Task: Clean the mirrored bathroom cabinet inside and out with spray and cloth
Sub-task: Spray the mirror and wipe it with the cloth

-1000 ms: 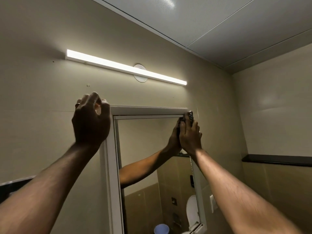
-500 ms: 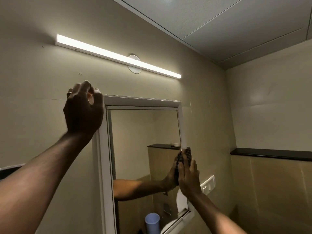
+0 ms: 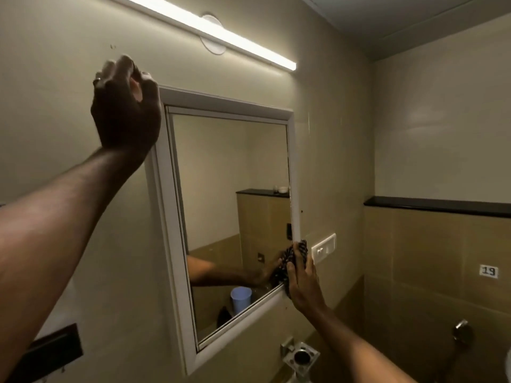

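Centrally, the mirrored cabinet (image 3: 226,217) hangs on the beige wall, its white frame closed around the glass, which reflects the room behind. At about 4 o'clock on the mirror, right at the lower corner of the frame, the right hand (image 3: 302,283) presses a dark checked cloth (image 3: 294,258) against the glass and frame edge; the fingers lie fairly straight over the cloth, so this grip is flat and pressing rather than curled round it. The hand and cloth cover that corner of the mirror, and their reflection shows beside them in the glass.

At 11 o'clock, the left hand (image 3: 125,106) sits at the cabinet's top corner with fingers curled over the top edge of the frame; how firmly this grip holds the frame I cannot tell, since the fingertips are hidden behind the hand. A ring shows on one finger. The left forearm crosses the lower left of the view and hides part of the wall there.

Above the cabinet, at 12 o'clock, a lit tube light (image 3: 221,31) runs along the wall. At 3 o'clock a white switch plate (image 3: 323,247) sits just beside the cloth, and farther out a black ledge (image 3: 437,205) caps the tan tiles. A tile label reading 19 (image 3: 488,271) is at 4 o'clock. Below the mirror, at 6 o'clock, stands a metal holder (image 3: 301,355).
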